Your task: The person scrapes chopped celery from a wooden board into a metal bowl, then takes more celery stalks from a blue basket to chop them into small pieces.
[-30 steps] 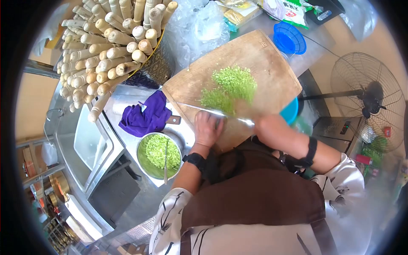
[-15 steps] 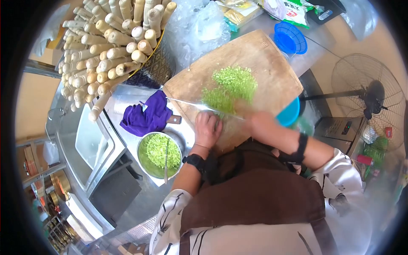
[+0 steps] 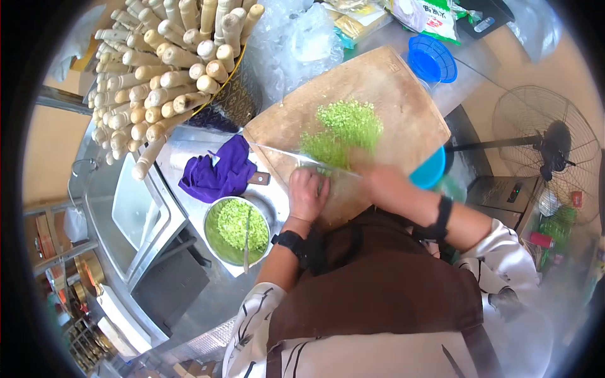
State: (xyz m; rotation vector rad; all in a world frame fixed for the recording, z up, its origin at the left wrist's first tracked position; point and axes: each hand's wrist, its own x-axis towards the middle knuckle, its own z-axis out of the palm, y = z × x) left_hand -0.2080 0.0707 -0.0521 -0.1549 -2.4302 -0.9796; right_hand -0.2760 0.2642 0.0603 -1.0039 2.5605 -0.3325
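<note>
My right hand [image 3: 372,179], smeared by motion, is closed round the handle end of a long knife. The knife's thin blade [image 3: 296,155] reaches left across the near part of a wooden cutting board [image 3: 403,94]. Just below the blade, my left hand [image 3: 307,192] presses down with curled fingers on some green vegetable stalks [image 3: 324,187], mostly hidden under it. Beyond the blade lies a heap of finely chopped green vegetable [image 3: 346,123], blurred on its near side. A metal bowl [image 3: 210,242] of more chopped green pieces, with a spoon [image 3: 246,242] in it, stands left of my left wrist.
A purple cloth [image 3: 217,170] lies beside the board, next to a brown handle [image 3: 259,178]. Wooden-handled sticks [image 3: 170,79] fill a container at upper left. Plastic bags [image 3: 293,47] and a blue basket [image 3: 432,60] sit behind. A teal basin [image 3: 430,169] and a fan [image 3: 554,145] are right.
The view has shifted very slightly. My right hand stays blurred at the knife, and my left hand keeps its place on the stalks; the chopped heap looks about the same.
</note>
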